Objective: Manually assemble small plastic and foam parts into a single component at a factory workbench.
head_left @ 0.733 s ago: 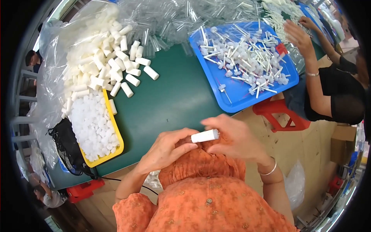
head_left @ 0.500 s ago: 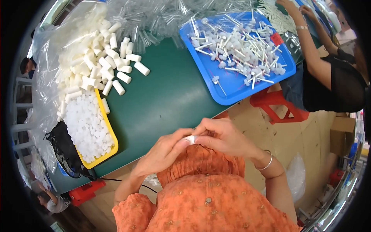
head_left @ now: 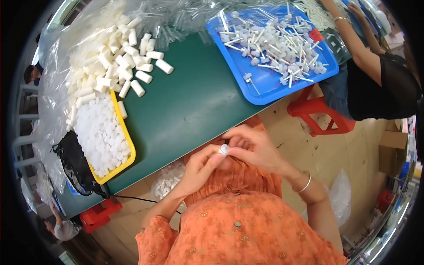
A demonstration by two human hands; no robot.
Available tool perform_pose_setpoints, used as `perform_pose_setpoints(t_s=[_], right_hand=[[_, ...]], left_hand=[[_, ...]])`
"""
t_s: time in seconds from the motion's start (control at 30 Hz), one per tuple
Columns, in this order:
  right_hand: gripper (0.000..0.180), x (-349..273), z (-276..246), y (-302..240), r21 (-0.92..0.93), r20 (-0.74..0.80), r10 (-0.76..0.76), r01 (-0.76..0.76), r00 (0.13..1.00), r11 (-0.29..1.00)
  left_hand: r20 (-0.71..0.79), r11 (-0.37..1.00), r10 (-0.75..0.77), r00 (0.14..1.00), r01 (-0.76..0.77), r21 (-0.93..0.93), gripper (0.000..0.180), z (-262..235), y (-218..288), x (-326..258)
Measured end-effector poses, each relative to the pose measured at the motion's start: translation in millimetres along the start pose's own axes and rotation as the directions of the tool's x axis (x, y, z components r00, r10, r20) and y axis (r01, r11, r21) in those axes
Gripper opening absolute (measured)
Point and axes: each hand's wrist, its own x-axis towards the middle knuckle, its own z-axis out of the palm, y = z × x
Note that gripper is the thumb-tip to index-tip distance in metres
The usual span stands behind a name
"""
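Observation:
Above my lap, just off the table's near edge, both hands meet at a small white round piece (head_left: 224,149). My left hand (head_left: 202,168) pinches it between thumb and fingers. My right hand (head_left: 255,149) closes on its other side, the thumb against it and the other fingers curled. Most of the piece is covered by fingertips, so I cannot make out its full shape. Closest on the left is a yellow tray (head_left: 130,155) heaped with small white plastic pieces (head_left: 104,137). Behind it lie many cream foam cylinders (head_left: 144,77), spilling from a clear plastic bag (head_left: 53,84).
A blue tray (head_left: 260,95) of white-stemmed parts stands at the back right of the green table (head_left: 181,97). Clear tubes (head_left: 176,20) are piled behind. A co-worker's arm (head_left: 360,51) and a red stool (head_left: 318,115) are to the right. Black mesh (head_left: 73,168) hangs at left.
My view has shifted, so the table sits higher. The white piece has turned between my fingers, and my right fingers have shifted around it. A bag of white pieces now shows below the table edge.

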Motion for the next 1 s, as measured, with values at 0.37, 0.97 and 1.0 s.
perform_pose_setpoints(t_s=[0.37,0.97,1.0], right_hand=[[0.035,-16.6,82.6,53.0,0.748,-0.319,0.429,-0.053,0.845,0.661],[0.034,-9.2,26.9,26.2,0.963,0.17,0.422,-0.241,0.891,0.122],[0.033,-10.2,25.3,27.4,0.956,0.209,0.442,-0.277,0.872,0.094]], left_hand=[[-0.258,0.744,-0.297,0.919,0.054,-0.666,0.025,55.2,-27.6,28.9],[-0.003,0.562,-0.267,0.964,0.154,-0.813,0.027,31.0,-29.0,33.7],[-0.034,0.574,-0.273,0.962,0.134,-0.807,0.026,33.4,-29.7,32.1]])
